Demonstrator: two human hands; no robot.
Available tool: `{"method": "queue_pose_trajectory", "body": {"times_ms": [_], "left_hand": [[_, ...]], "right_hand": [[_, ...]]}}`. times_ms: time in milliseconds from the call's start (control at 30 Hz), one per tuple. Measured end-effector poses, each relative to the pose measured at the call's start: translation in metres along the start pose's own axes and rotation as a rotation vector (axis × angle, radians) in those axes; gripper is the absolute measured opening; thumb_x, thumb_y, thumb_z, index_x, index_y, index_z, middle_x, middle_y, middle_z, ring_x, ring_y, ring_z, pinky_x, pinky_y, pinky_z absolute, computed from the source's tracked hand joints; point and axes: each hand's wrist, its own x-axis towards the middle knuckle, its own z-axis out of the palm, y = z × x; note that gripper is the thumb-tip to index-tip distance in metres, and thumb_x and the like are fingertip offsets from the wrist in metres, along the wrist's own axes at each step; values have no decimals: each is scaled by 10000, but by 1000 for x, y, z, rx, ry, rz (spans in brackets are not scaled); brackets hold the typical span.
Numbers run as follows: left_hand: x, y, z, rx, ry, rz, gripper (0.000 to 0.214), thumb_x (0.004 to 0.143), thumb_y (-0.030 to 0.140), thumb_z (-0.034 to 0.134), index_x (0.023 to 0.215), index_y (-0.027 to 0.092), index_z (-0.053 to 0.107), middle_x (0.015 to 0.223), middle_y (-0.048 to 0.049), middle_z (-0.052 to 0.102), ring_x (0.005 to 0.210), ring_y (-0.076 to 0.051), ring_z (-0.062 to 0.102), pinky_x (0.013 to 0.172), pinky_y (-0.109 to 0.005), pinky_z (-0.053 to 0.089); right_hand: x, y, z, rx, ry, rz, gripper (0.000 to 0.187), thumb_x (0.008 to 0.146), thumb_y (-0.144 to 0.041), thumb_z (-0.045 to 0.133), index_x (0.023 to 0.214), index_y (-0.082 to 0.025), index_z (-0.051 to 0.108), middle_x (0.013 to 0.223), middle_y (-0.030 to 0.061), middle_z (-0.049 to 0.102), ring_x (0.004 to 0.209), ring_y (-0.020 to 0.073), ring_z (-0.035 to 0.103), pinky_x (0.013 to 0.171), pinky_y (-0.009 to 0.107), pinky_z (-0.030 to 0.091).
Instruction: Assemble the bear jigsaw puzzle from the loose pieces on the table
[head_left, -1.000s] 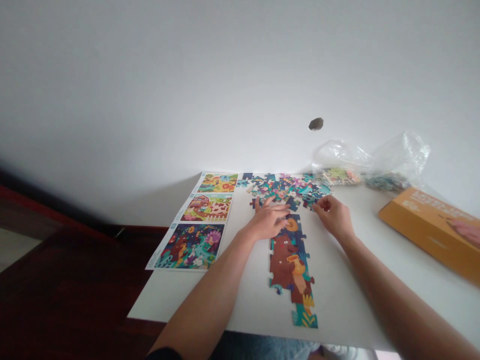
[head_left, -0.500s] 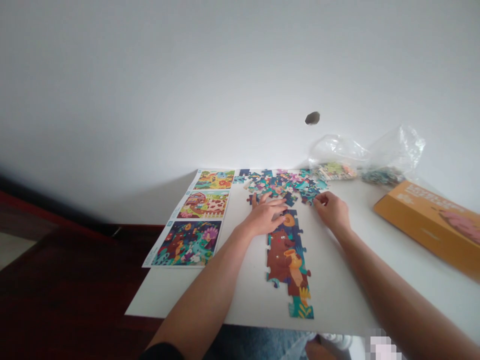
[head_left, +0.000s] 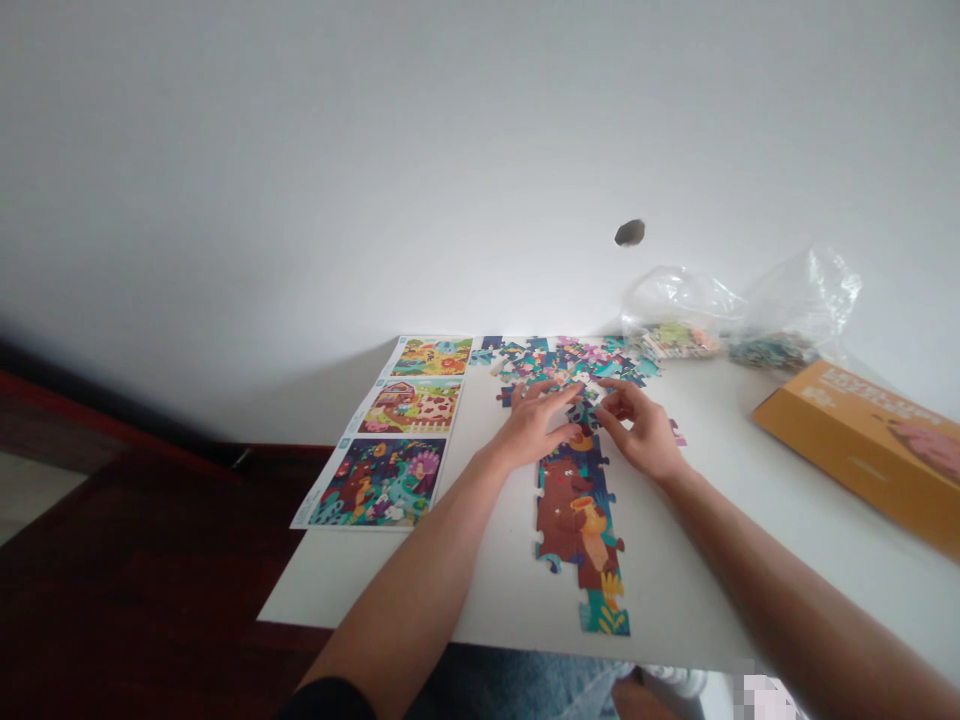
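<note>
Stretched out over the near edge of the loose puzzle pieces (head_left: 540, 360) is my left hand (head_left: 525, 425), fingers apart and thumb at the top of a joined jigsaw strip (head_left: 566, 515). That strip shows a brown bear with a yellow pot. My right hand (head_left: 641, 430) is just across from it, its thumb and index finger apart and the other fingers curled. Between the two hands is a dark blue puzzle piece (head_left: 581, 413); whether my fingertips touch it is hard to make out. A pink-edged puzzle piece (head_left: 679, 433) shows beside my right hand.
A picture sheet (head_left: 337, 470) with three printed scenes lies at the left edge of the white table (head_left: 690, 570). Clear bags of pieces, one nearer the middle (head_left: 675, 335) and one farther right (head_left: 787, 335), stand by the wall. An orange box (head_left: 862, 450) lies at right.
My right hand has moved left from the pile's right edge toward my left hand, and its pinched fingers have spread. The pink-edged piece has come into sight. My left hand has barely moved.
</note>
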Motion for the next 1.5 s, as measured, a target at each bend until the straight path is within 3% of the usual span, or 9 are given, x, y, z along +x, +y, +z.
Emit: {"method": "queue_pose_trajectory", "body": {"times_ms": [167,467,700,900,967,1067,1200,1333,1500], "left_hand": [[3,-4,3,-22,89,56,399,872,259,685,1266,288,629,1066,-44,719,1165,-228,570,1125,-505,256],[2,-6,2,-112,159,43,417,908,223,596,1324,247,582,901,-41,712,987,-218,623,993,-421,398],[3,-5,-1,-151,203,17,253,924,255,539,1127,209,682,914,-58,719,932,-216,644,919,-381,455],[5,-10,2,-403,389,-149,133,878,292,587,919,174,633,824,-36,675,771,-164,646,756,-294,521],[6,-5,-1,-569,455,-203,165,842,293,631,960,179,616,790,-11,648,701,-143,640,691,-268,538],[0,11,-11,-733,546,-275,437,789,252,680,1209,213,564,806,17,641,646,-118,641,654,-250,562],[-35,45,-34,-712,509,-428,384,809,287,677,1178,188,643,1074,-55,695,839,-164,703,761,-283,595],[-103,83,-43,-506,425,-591,323,811,346,703,1086,179,700,1045,-60,740,923,-205,711,823,-309,594],[-174,116,-19,-51,361,-440,230,859,358,666,1043,237,734,909,-30,734,864,-200,677,779,-332,578]], "right_hand": [[-2,-3,5,49,-61,2,347,913,-349,593,1232,-218,551,832,20,614,722,162,598,699,303,514],[-2,4,7,135,-62,54,351,909,-360,578,1222,-206,547,812,17,622,659,150,600,640,291,513],[-1,3,4,-42,-83,9,277,899,-304,556,1153,-199,587,798,15,648,671,149,584,652,280,475],[0,4,1,-281,-264,-107,523,813,-338,673,1297,-203,530,959,57,643,743,175,566,727,316,474],[0,7,2,-315,-308,-131,526,808,-324,677,1302,-203,540,980,66,629,794,190,579,765,326,474],[0,8,2,-326,-341,-148,464,821,-306,662,1265,-201,579,999,75,620,831,196,589,796,330,472],[1,7,2,-318,-355,-152,450,824,-307,660,1254,-190,593,1016,87,619,836,199,597,792,329,477],[1,8,2,-333,-353,-145,453,817,-311,668,1248,-184,604,1017,91,621,818,199,603,782,332,481],[2,12,3,-315,-340,-174,445,801,-296,683,1228,-186,620,998,86,628,858,210,614,816,335,481]]}}
